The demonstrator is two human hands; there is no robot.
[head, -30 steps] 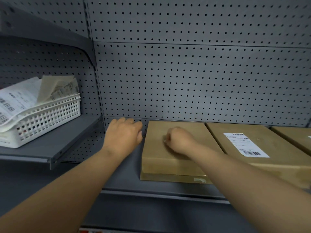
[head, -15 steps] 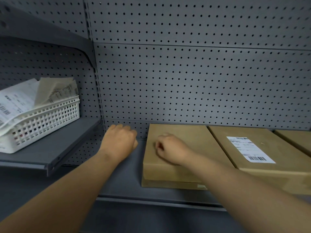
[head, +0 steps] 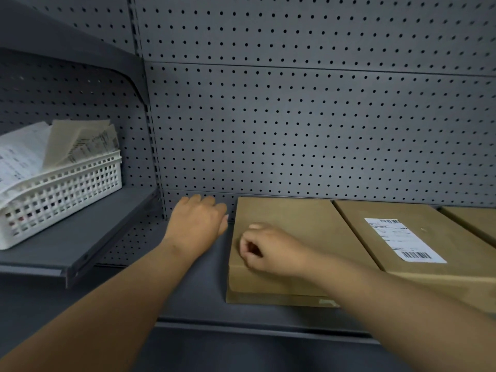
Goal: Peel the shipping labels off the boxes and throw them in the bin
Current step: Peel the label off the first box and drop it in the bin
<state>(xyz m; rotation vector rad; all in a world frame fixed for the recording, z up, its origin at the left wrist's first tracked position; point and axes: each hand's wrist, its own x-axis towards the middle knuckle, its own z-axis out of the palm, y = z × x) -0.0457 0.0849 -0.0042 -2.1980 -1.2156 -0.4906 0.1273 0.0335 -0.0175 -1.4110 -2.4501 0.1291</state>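
Your left hand [head: 197, 222] is resting loosely spread beside the bare box [head: 288, 245]; your right hand [head: 271, 251] is curling on top, its contents hidden. Be reaching for the label [head: 404, 240] on the neighbouring box [head: 440, 253], lifting a corner slowly.

Both forearms bare; left hand [head: 197, 224] ringless.

Stockroom: grey pegboard shelving [head: 308, 130], labelled cardboard boxes [head: 418, 237].

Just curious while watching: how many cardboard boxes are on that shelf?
3. The left box lies under the right hand; the middle box bears a label; the third box is cut off at the right edge. More may lie beyond.
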